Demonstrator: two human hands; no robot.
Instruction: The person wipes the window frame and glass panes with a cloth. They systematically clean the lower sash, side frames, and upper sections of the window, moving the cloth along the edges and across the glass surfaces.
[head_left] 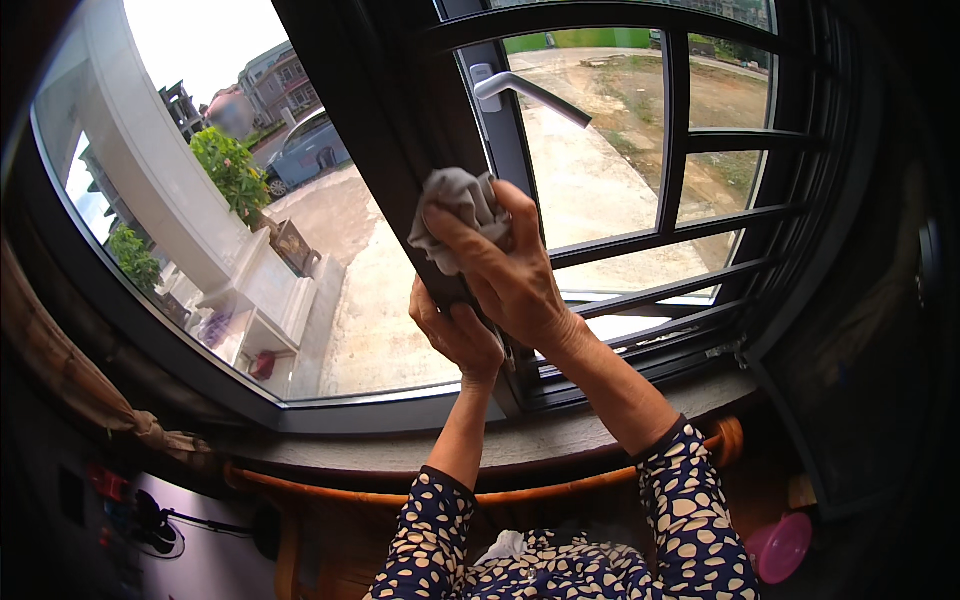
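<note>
My right hand (520, 275) is closed on a crumpled grey cloth (458, 205), pressing it against the dark upright post of the window frame (385, 130). Just below it, my left hand (458, 335) grips the same post, with its fingers curled at the post's left side and the thumb in front. Up and to the right of the cloth, a silver and black window handle (535, 95) sticks out from the sash.
Black window bars (675, 140) fill the right side. A large glass pane (370, 330) lies to the left. Below runs a stone sill (590, 430), then a wooden chair rail (370, 490). A brown curtain (90, 390) hangs at left; a pink plastic basin (782, 548) sits lower right.
</note>
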